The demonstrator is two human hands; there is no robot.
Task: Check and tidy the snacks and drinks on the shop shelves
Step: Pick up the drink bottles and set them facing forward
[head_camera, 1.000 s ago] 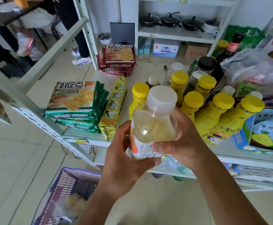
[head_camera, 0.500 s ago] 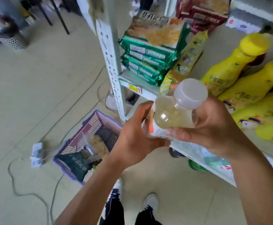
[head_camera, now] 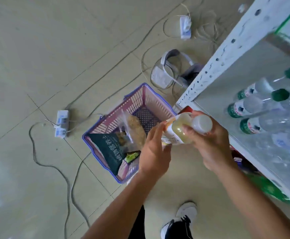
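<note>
I hold a small drink bottle with pale yellow liquid, a white cap and a white-and-orange label, tilted on its side above the floor. My right hand grips its shoulder just below the cap. My left hand holds its lower, labelled end. Just below and left of the bottle stands a purple-and-pink shopping basket on the floor, with a dark green snack bag and a clear bag of brownish snacks inside.
A white metal shelf runs along the right, with several green-capped water bottles lying on a lower level. Power strips and cables trail over the tiled floor. A white headset-like object lies by the shelf post. My shoe is below.
My view has swung down from the snack and yellow-bottle shelf to the floor and basket. Both hands have kept hold of the bottle, which now lies more on its side.
</note>
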